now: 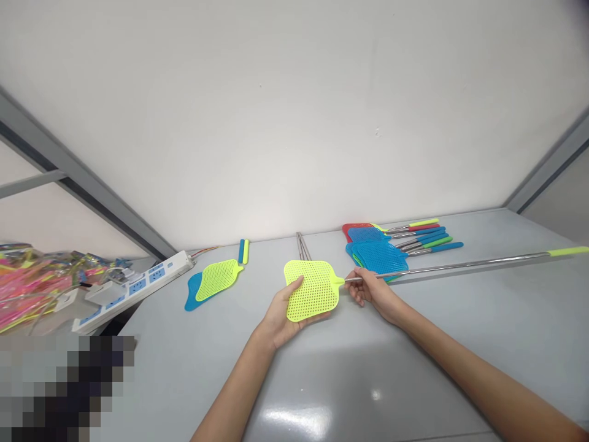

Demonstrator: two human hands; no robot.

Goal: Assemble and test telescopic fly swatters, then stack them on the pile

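My left hand grips the yellow-green mesh head of a fly swatter, thumb on top and fingers underneath. Close to the neck of that swatter, my right hand pinches its thin metal rod. The telescopic rod is stretched out long to the right and ends in a yellow-green handle. Behind the held head lie several bare metal rods, partly hidden by it. Just past my right hand is a pile of swatters with blue heads and a red head.
Left on the grey table lie a loose yellow-green mesh head, a blue head beneath it, and blue and yellow-green handle tubes. A power strip runs along the left edge beside colourful plastic-wrapped items. A white wall stands behind.
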